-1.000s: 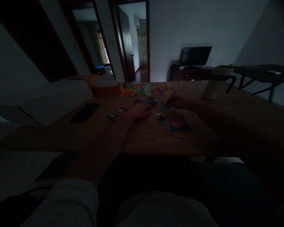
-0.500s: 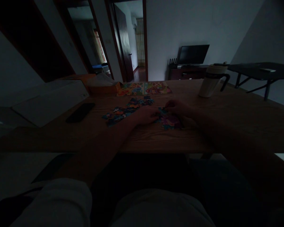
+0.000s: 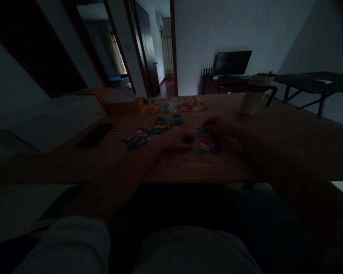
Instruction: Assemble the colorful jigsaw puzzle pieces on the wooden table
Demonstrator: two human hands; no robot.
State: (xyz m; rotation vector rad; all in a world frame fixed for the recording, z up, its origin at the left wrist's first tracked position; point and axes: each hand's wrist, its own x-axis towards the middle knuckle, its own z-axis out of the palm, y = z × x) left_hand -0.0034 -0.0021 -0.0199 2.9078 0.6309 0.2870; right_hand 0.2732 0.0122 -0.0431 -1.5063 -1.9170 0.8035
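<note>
In the dim head view, a partly joined jigsaw puzzle (image 3: 207,143), purple with teal edges, lies flat on the wooden table (image 3: 171,167). My left hand (image 3: 175,137) rests at its left side, thumb and fingers curled around a small dark puzzle piece (image 3: 188,139). From the right, my right hand (image 3: 218,125) reaches the puzzle's upper edge, fingertips pinched at a teal puzzle piece (image 3: 202,131). Whether that piece is joined to the rest is too dark to tell. Beyond my left wrist spreads a pile of loose puzzle pieces (image 3: 144,135).
A colourful printed sheet (image 3: 173,105) lies at the back, beside an orange box (image 3: 122,105) with clear plastic. At left are a black phone (image 3: 95,135) and a white box (image 3: 57,120). A handled tumbler (image 3: 251,99) stands at the back right.
My right hand has shifted slightly right along the puzzle's upper edge. The left fingers have spread a little around the dark piece. The whole view has tilted slightly.
</note>
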